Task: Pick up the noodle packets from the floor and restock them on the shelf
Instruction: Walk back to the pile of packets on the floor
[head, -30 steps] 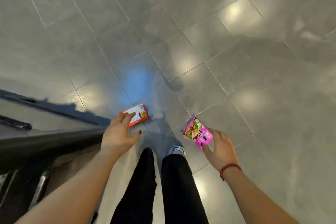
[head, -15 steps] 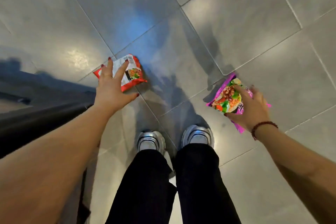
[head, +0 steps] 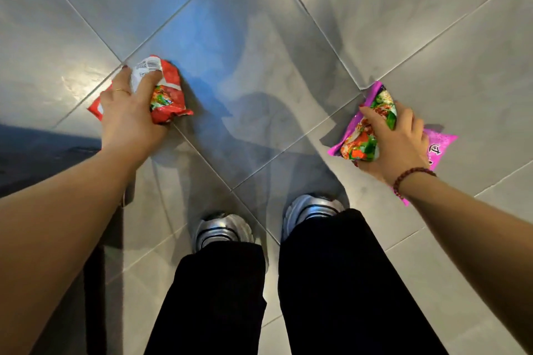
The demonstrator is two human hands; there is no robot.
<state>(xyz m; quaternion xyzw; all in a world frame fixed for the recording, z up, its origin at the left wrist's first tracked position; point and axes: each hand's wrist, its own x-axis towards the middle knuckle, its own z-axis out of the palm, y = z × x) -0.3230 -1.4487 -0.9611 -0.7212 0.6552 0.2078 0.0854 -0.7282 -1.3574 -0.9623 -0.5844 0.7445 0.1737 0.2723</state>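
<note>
Both hands have closed down since half a second ago: the left hand (head: 129, 121) now bunches the red packet (head: 170, 95) in curled fingers (head: 145, 86) at ten o'clock from the shoes (head: 222, 230), while the right hand (head: 401, 147) clutches the pink packet (head: 360, 138) at two o'clock, both packets low at the floor (head: 274, 81).

Black trousers (head: 331, 282), silver shoes (head: 222, 229), bare forearms.
A dark-red bead bracelet (head: 411, 177) circles the right wrist; a thin gold ring (head: 121, 91) sits on the left hand (head: 129, 118); nails painted dark.
</note>
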